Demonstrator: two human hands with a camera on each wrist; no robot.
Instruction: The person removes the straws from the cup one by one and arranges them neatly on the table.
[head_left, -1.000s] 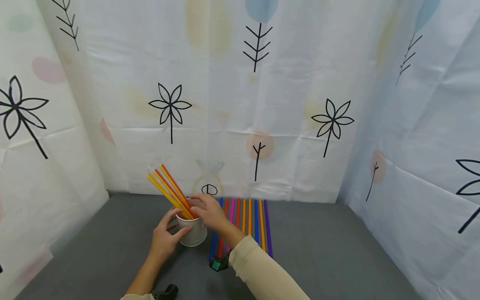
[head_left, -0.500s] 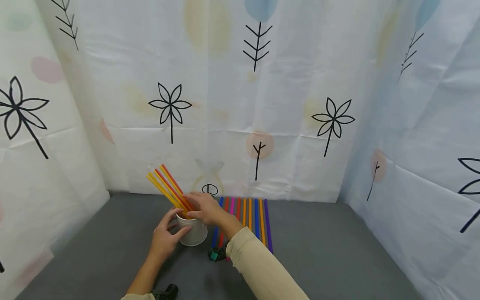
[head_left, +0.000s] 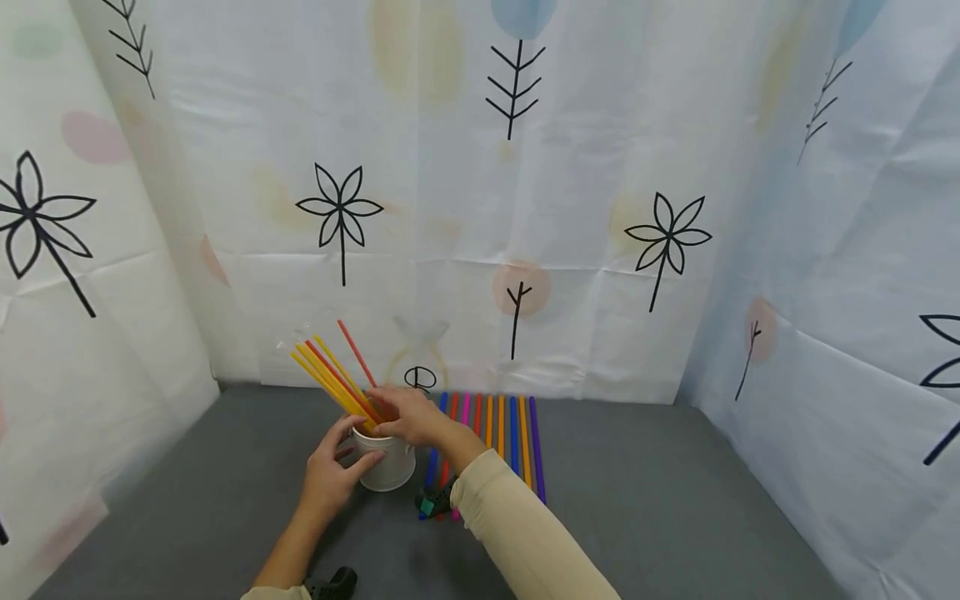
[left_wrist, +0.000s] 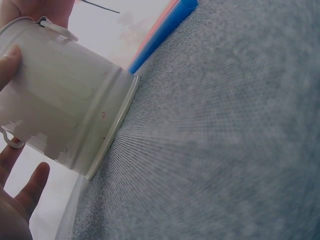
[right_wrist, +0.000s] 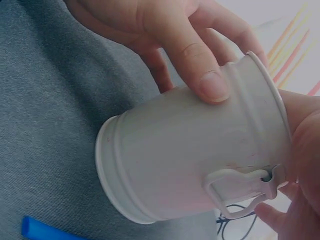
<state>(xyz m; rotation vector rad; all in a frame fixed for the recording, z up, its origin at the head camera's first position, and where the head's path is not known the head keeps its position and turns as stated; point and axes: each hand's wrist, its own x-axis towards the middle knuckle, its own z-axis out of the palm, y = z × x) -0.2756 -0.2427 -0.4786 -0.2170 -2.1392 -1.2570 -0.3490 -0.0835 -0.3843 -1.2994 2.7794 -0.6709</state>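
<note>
A small white pail (head_left: 387, 467) with side handles stands on the grey table, several yellow and red drinking straws (head_left: 326, 375) leaning out of it to the left. My left hand (head_left: 330, 479) holds the pail by its side; the right wrist view shows that thumb (right_wrist: 215, 86) pressed just below the rim. At the pail's mouth, my right hand (head_left: 412, 417) pinches a red straw (head_left: 356, 354), which stands apart from the bundle and more upright. The right fingertips are partly hidden among the straws and behind the rim.
Right of the pail, a row of blue, red, pink, orange and purple straws (head_left: 536, 450) lies side by side on the grey tabletop (head_left: 637, 500). My right forearm crosses over part of it. A patterned white curtain (head_left: 450, 208) encloses the back and sides.
My right hand has moved left over the pail's mouth. The red straw has come away from the bundle, its top swinging right and up. My left hand keeps its hold on the pail.
</note>
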